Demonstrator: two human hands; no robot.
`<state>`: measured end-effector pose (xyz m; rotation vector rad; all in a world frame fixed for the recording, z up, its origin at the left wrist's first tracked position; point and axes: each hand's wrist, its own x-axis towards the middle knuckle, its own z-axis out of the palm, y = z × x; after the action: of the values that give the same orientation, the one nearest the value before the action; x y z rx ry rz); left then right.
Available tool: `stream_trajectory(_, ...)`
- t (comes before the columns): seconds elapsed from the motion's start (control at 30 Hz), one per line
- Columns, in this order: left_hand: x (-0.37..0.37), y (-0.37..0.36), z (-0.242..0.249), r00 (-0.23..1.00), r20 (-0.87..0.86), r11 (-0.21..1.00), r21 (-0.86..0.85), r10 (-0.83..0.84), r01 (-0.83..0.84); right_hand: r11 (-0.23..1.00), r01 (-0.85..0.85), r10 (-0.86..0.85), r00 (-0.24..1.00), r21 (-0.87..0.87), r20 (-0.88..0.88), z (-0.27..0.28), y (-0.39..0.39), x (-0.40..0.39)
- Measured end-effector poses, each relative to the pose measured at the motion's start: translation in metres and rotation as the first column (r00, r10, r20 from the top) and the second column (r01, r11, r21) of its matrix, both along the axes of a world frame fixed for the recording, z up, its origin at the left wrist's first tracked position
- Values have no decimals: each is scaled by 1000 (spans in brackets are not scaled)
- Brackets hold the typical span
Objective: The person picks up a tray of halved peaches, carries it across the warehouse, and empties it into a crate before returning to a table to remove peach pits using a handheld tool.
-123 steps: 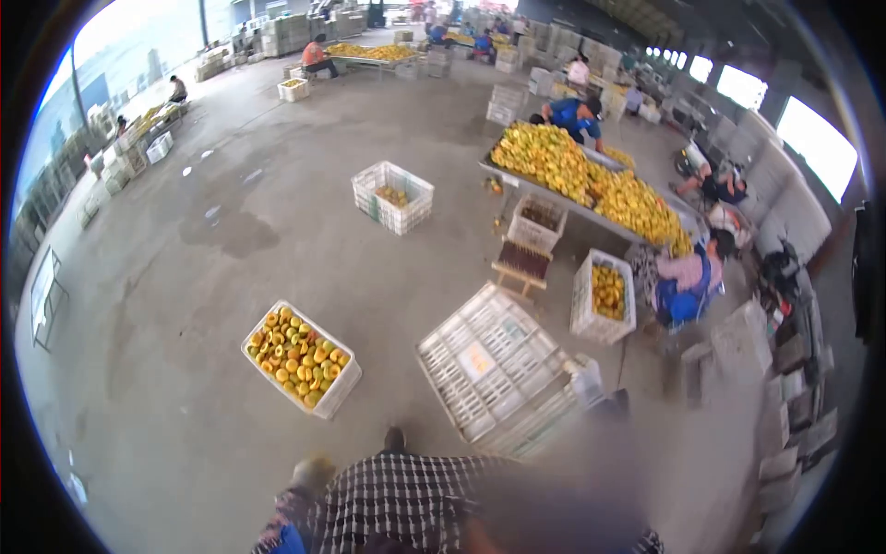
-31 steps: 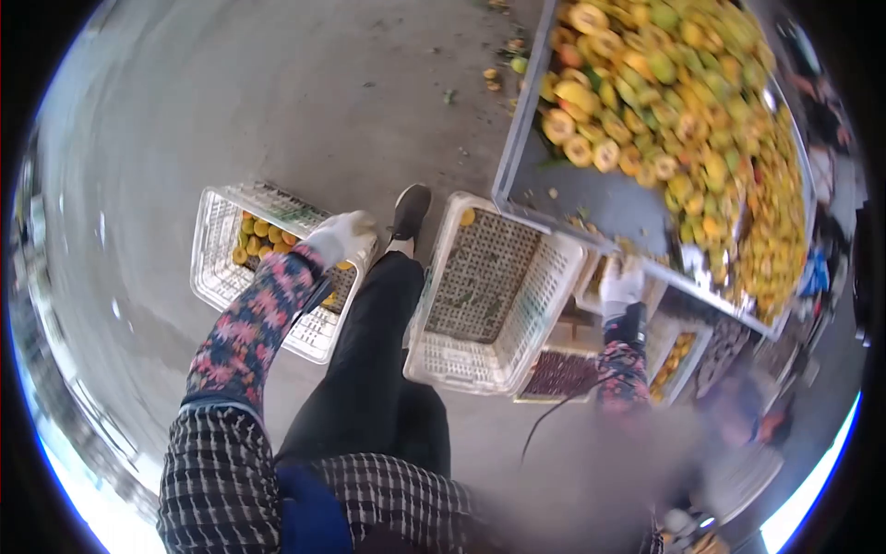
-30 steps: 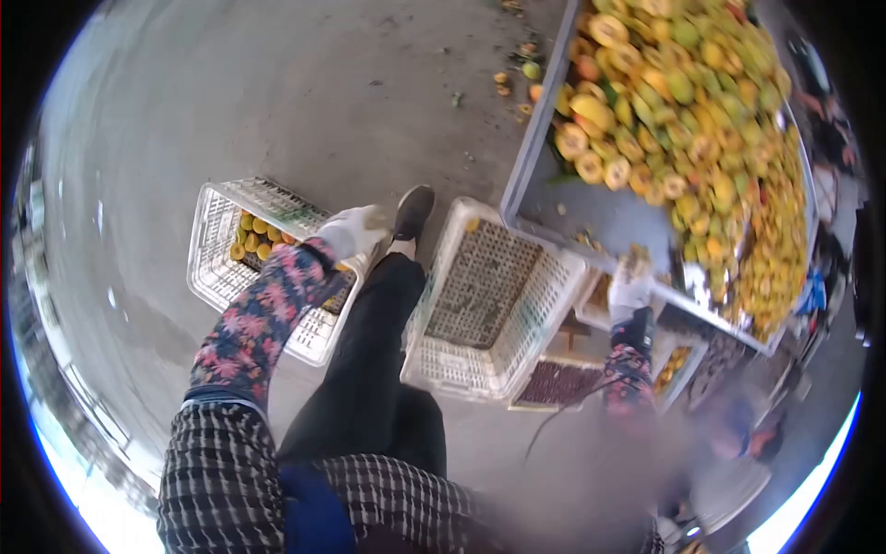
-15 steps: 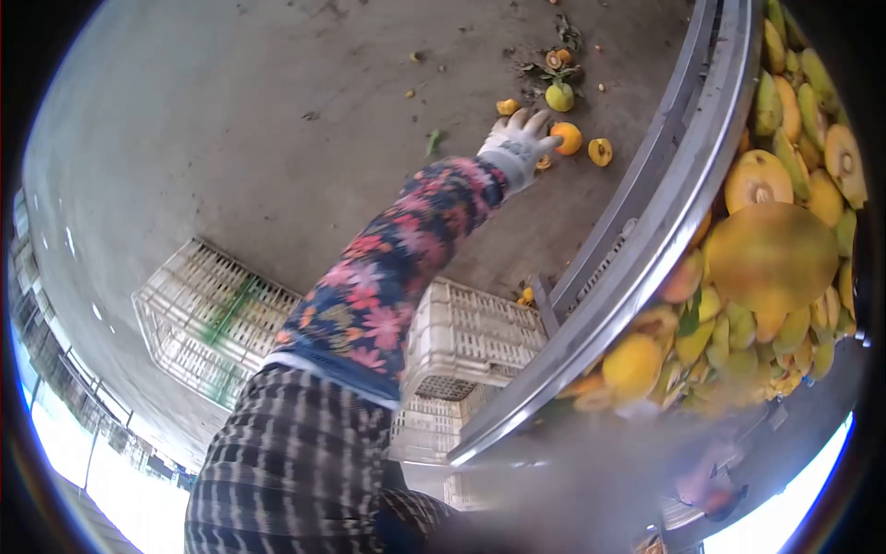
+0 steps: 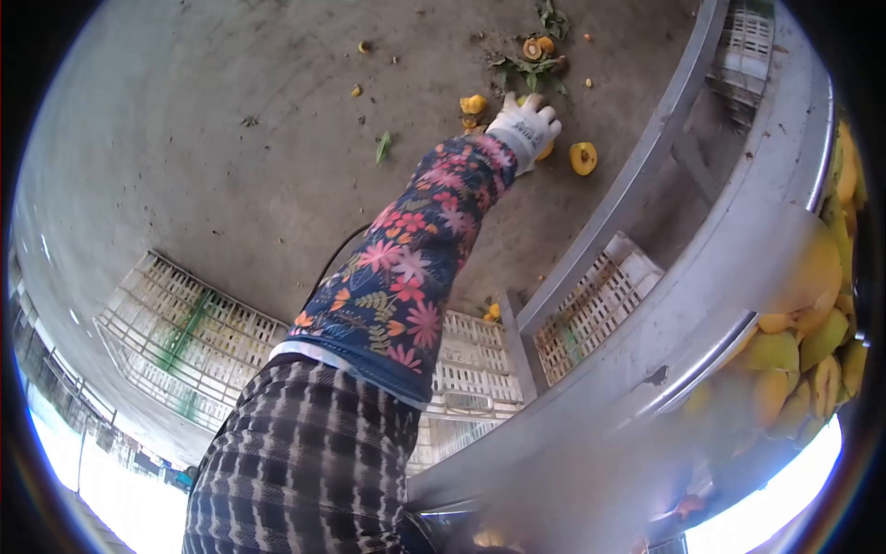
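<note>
Shifting since the earlier frame, the white-gloved left hand (image 5: 522, 132) has gone from beside a smooth orange fruit (image 5: 546, 151) to over a yellow-green fruit (image 5: 522, 99) on the grey concrete floor (image 5: 305, 138). Its fingers are bent and spread; whether they grip the fruit seems hard to tell. The right hand is out of view. Whole fruit should be light, firm and slippery, best held round its sides; the yellow-orange cut half (image 5: 583, 158) nearby will bruise more easily.

To our left, a crate (image 5: 189, 332); ahead, fruit pieces (image 5: 583, 158) on the floor (image 5: 258, 175); to our right, a table (image 5: 729, 249) bearing heaped fruit (image 5: 773, 353).
</note>
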<state>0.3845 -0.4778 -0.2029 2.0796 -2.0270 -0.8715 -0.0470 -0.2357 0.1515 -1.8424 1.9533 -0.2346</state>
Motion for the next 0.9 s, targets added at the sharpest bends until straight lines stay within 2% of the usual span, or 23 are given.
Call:
stream_trajectory(0.1,4,35,0,893,-323,946,16,312,-324,999,12,-12,1000,45,18,5,5,-7)
stream_trajectory(0.13,3,51,-1,849,-334,894,-39,409,-446,998,21,-23,999,64,30,6,10,-11)
stream_trajectory(0.17,6,61,-2,668,-486,796,105,564,-596,998,18,-20,1000,53,24,7,16,-20)
stream_trajectory(0.2,7,71,-7,429,-588,668,273,686,-693,999,18,-19,1000,43,21,10,24,-30)
stream_trajectory(0.23,13,82,0,156,-630,522,451,761,-724,999,-4,2,999,-54,-39,11,31,-39)
stream_trajectory(0.27,23,96,5,-269,-645,445,717,715,-537,999,17,-16,999,32,-44,12,29,-51)
stream_trajectory(0.3,27,120,8,-663,-600,534,774,448,-340,998,56,-55,998,24,-20,9,29,-54)
stream_trajectory(0.37,36,159,20,-860,-448,699,696,245,-163,991,130,-131,991,33,22,6,28,-55)
stream_trajectory(0.5,43,207,43,-922,-329,802,596,206,-33,990,66,-73,996,126,58,9,-23,54)
stream_trajectory(0.53,43,212,49,-938,-290,834,552,189,-3,1000,-2,1,999,16,51,3,-25,59)
stream_trajectory(0.57,43,217,54,-952,-253,864,503,175,25,997,-75,73,995,30,64,3,-28,64)
stream_trajectory(0.6,36,228,54,-942,-249,820,570,227,47,988,-147,143,987,49,75,7,-32,63)
stream_trajectory(0.63,33,234,57,-955,-198,842,533,222,85,974,-217,211,973,60,88,9,-34,61)
stream_trajectory(0.67,29,241,60,-965,-145,862,492,220,123,967,-253,253,967,1,41,9,-34,69)
stream_trajectory(0.7,22,248,66,-971,-88,879,450,222,160,974,-226,226,973,5,49,10,-32,69)
stream_trajectory(0.73,19,255,84,-957,-101,869,454,271,197,980,-199,198,978,6,59,11,-29,71)
stream_trajectory(0.8,8,270,108,-821,-394,864,455,413,217,987,-162,163,985,-10,59,10,-26,69)
stream_trajectory(0.83,-3,280,120,-715,-516,856,463,471,230,979,-200,202,977,-38,75,8,-25,63)
stream_trajectory(0.9,-24,290,136,-501,-712,853,280,492,440,983,-183,183,980,1,80,9,-26,59)
